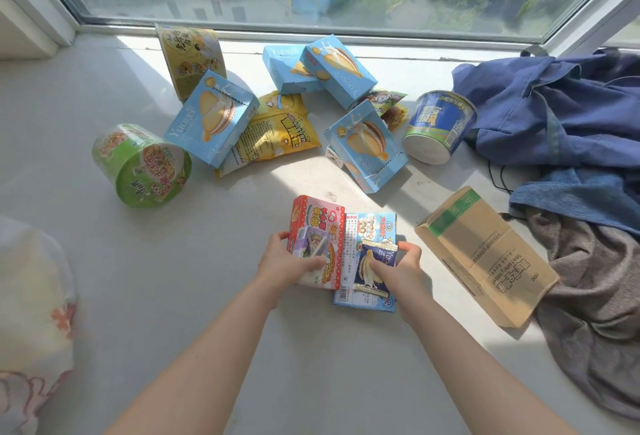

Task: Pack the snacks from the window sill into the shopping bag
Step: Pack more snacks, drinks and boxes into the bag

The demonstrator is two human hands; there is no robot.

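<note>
– scanning from my desk: the pale window sill [104, 261] fills my feed. what's biggest on it?
– the blue shopping bag [554, 115], crumpled at three o'clock. i can't tell whether anything is inside.
– next?
– a grey cloth [588, 313] bunched at four o'clock, touching a brown cardboard box [485, 261] that lies on its side.
– and the snacks?
– all on the sill. a green noodle cup [142, 164] lies on its side at nine o'clock, and a blue cup [440, 126] lies on its side at two, just beside the bag. four light-blue biscuit boxes [211, 119] are scattered from eleven to one, and one leans on a yellow popcorn bag [277, 136].
– hands?
– both near six o'clock. my left hand [280, 261] grips a red box [318, 212], with the thumb pinning a small purple packet [313, 242] to its front. my right hand [403, 261] curls round the edge of a flat light-blue box [367, 226], with the thumb pressing a small dark-blue packet [379, 251] against it. the two boxes touch side by side.
</note>
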